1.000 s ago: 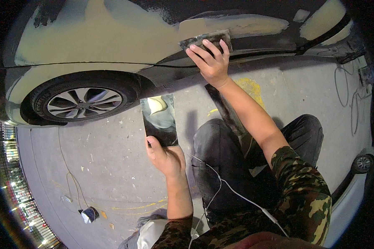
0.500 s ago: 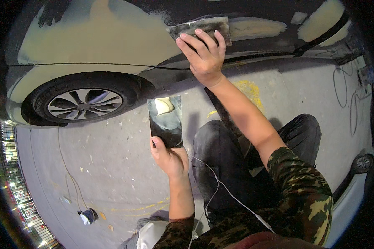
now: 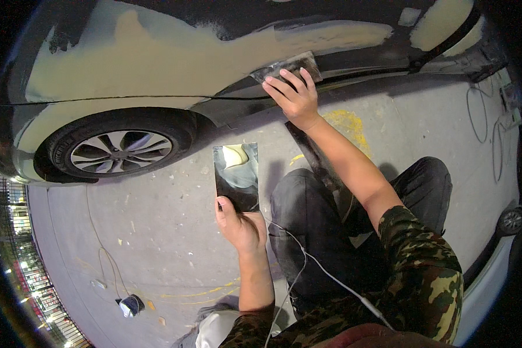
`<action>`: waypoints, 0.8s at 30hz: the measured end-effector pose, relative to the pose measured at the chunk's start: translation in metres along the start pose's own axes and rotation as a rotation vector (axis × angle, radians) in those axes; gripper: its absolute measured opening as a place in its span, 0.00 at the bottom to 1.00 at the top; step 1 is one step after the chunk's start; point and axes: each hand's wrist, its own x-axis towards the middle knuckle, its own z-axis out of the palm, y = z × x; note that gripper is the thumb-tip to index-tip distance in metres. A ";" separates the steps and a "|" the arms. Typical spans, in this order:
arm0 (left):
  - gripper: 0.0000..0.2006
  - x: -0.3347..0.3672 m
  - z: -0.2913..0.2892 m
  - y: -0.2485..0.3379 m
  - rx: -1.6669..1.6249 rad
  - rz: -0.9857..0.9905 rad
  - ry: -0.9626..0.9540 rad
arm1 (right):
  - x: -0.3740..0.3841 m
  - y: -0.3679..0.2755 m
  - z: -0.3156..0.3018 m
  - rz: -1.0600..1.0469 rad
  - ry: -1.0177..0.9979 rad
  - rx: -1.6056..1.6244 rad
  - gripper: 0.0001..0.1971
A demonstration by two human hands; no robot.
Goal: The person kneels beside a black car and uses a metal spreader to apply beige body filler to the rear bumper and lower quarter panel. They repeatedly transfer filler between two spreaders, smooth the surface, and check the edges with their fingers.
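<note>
On the car panel (image 3: 156, 58), right hand (image 3: 296, 95) presses sanding block (image 3: 287, 66) flat under open grip

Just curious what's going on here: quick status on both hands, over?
Right hand pressing spreader flat on car panel. Left hand holding shiny plate with filler blob. Nothing in the way.

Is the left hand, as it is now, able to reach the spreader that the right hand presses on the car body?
Probably not easily: the left hand already holds a shiny flat board, so it is occupied, and the right hand covers the spreader.
</note>
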 end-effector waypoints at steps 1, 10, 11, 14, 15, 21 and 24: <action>0.23 0.000 0.001 0.000 -0.018 -0.003 -0.046 | 0.001 0.001 -0.007 0.001 0.024 0.007 0.14; 0.22 0.003 0.017 -0.007 -0.003 -0.042 -0.109 | 0.061 0.026 -0.046 0.129 0.186 -0.052 0.14; 0.22 0.004 0.018 -0.007 0.000 -0.048 -0.101 | 0.065 0.028 -0.037 0.102 0.240 -0.052 0.14; 0.22 0.008 0.019 -0.009 -0.010 -0.041 -0.091 | 0.058 0.027 -0.012 0.045 0.254 -0.110 0.16; 0.22 0.009 0.019 -0.010 -0.022 -0.042 -0.089 | 0.050 0.027 -0.006 0.049 0.219 -0.101 0.16; 0.26 0.011 0.016 -0.010 0.038 -0.082 -0.026 | 0.002 0.031 0.004 0.058 0.104 -0.068 0.17; 0.26 0.015 0.019 -0.017 0.001 -0.100 -0.065 | -0.007 0.030 -0.006 0.076 0.088 -0.052 0.16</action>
